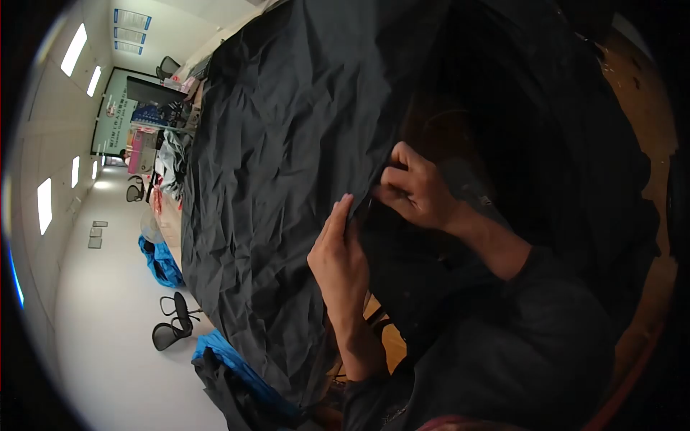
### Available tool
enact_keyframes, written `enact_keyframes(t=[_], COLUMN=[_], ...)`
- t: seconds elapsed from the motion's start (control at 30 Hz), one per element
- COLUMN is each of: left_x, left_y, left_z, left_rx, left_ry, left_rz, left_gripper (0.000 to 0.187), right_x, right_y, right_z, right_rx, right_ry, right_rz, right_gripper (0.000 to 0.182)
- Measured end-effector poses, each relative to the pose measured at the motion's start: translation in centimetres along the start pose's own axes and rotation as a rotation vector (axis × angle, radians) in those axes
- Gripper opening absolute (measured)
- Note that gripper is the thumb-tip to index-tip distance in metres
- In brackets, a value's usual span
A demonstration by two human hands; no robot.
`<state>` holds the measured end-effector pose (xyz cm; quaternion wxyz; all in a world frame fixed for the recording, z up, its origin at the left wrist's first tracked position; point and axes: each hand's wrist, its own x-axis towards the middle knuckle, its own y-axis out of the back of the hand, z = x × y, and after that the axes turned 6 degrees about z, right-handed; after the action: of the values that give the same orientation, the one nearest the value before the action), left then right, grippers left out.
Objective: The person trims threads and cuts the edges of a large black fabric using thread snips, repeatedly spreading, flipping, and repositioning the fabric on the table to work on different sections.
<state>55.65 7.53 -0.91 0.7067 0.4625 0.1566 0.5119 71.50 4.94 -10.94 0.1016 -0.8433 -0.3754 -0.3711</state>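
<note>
A large sheet of crinkled black fabric [280, 144] fills the middle of the head view. My left hand [339, 262] is at its near edge, with straight fingers pressed together and the edge between them and the thumb, which is partly hidden. Close by, my right hand [418, 188] has curled fingers and pinches the same edge. A narrow gap separates the two hands. Beyond the edge, a dark hollow in the fabric [496, 136] hides most of what lies inside.
The view is turned sideways. Office chairs [176, 321] and blue fabric [159, 262] stand along the left. A cluttered table [169, 215] extends behind the sheet. Blue material [230, 359] lies at the lower left. Wooden floor [632, 108] shows at the right.
</note>
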Motion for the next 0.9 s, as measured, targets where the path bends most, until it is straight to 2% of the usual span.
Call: enact_keyframes(t=[0.03, 0.1, 0.13, 0.17, 0.2, 0.23, 0.27, 0.33, 0.37, 0.43, 0.5, 0.53, 0.63, 0.7, 0.73, 0.8, 0.83, 0.9], left_x=[0.4, 0.4, 0.5, 1.0, 1.6, 2.0, 1.8, 1.7, 1.7, 2.4, 2.7, 2.6, 2.8, 2.9, 3.0, 2.9, 3.2, 3.7], left_y=[0.5, 1.2, 1.1, 0.6, 0.0, -0.7, -0.9, -1.7, -1.7, -1.3, -0.7, -0.5, 0.3, 0.6, 0.8, 0.6, 0.5, 0.9], left_z=[0.2, 0.3, 0.1, -0.2, -0.6, -1.8, -1.6, -0.7, -0.6, -1.5, -1.3, -1.2, -1.0, -1.6, -2.0, -4.0, -4.9, -6.1], left_rx=[-0.003, 0.072, 0.075, 0.160, 0.241, 0.153, 0.150, 0.153, 0.112, 0.045, -0.020, -0.054, -0.086, -0.078, -0.075, -0.182, -0.178, -0.200], left_ry=[0.086, 0.034, 0.045, -0.131, -0.313, -0.346, -0.346, -0.164, -0.140, -0.082, -0.012, 0.058, 0.209, 0.258, 0.282, 0.270, 0.265, 0.300], left_rz=[-0.018, -0.115, -0.117, -0.122, -0.121, -0.207, -0.203, -0.161, -0.138, -0.110, -0.101, -0.092, -0.053, 0.024, 0.062, 0.170, 0.166, 0.194], left_gripper=[0.033, 0.036, 0.036, 0.038, 0.041, 0.046, 0.046, 0.047, 0.045, 0.042, 0.040, 0.039, 0.036, 0.035, 0.035, 0.036, 0.036, 0.037], right_x=[0.4, 0.4, 0.4, 0.4, 0.5, 0.7, 0.0, -0.7, -0.8, -2.4, -3.7, -4.0, -6.0, -6.6, -6.9, -7.1, -7.3, -7.3], right_y=[-0.3, -0.5, -0.3, -0.6, -1.0, -1.1, -1.9, -0.3, 0.7, 2.7, 5.8, 7.6, 14.6, 19.0, 20.8, 24.1, 25.5, 28.0], right_z=[0.2, -0.9, -1.5, -1.9, -2.2, -2.4, -1.9, 0.9, 1.4, 5.4, 10.1, 12.7, 22.1, 26.4, 28.5, 31.3, 32.4, 33.0], right_rx=[0.016, 0.397, 0.488, 0.490, 0.724, 0.954, 1.172, 1.170, 1.059, 1.043, 0.992, 1.004, 1.195, 1.124, 1.125, 0.972, 0.974, 0.772], right_ry=[0.006, 0.110, 0.089, 0.082, -0.042, -0.169, -0.384, -0.607, -0.641, -0.736, -0.992, -1.019, -0.962, -0.973, -0.967, -1.024, -1.024, -0.999], right_rz=[0.014, 0.150, 0.064, 0.056, -0.074, -0.205, -0.196, -0.212, -0.179, -0.086, 0.270, 0.427, 0.784, 1.133, 1.142, 1.573, 1.580, 1.615], right_gripper=[0.025, 0.024, 0.024, 0.024, 0.026, 0.027, 0.029, 0.027, 0.028, 0.030, 0.034, 0.034, 0.036, 0.037, 0.037, 0.037, 0.037, 0.036])
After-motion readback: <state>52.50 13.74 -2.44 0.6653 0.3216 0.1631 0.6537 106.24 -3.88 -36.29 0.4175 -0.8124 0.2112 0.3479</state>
